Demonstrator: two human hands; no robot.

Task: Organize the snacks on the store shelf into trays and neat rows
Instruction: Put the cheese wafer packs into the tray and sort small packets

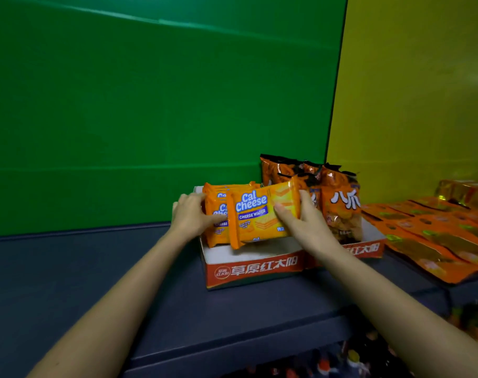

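Note:
A red and white cardboard tray (255, 268) stands on the dark blue shelf (96, 268). Several orange Cal Cheese wafer packs (218, 211) stand upright in its left part. My right hand (303, 225) grips the front Cal Cheese pack (257, 216) by its right end, thumb across the face, and the pack tilts slightly. My left hand (191, 214) holds the left side of the packs behind it, thumb on their front. Orange snack bags (339, 203) with black tops stand in the tray's right part.
Flat orange packets (434, 238) lie in overlapping rows on the shelf to the right of the tray. A green wall (150, 105) and a yellow wall (412, 91) back the shelf. More goods show on a lower shelf (341, 361) at bottom right.

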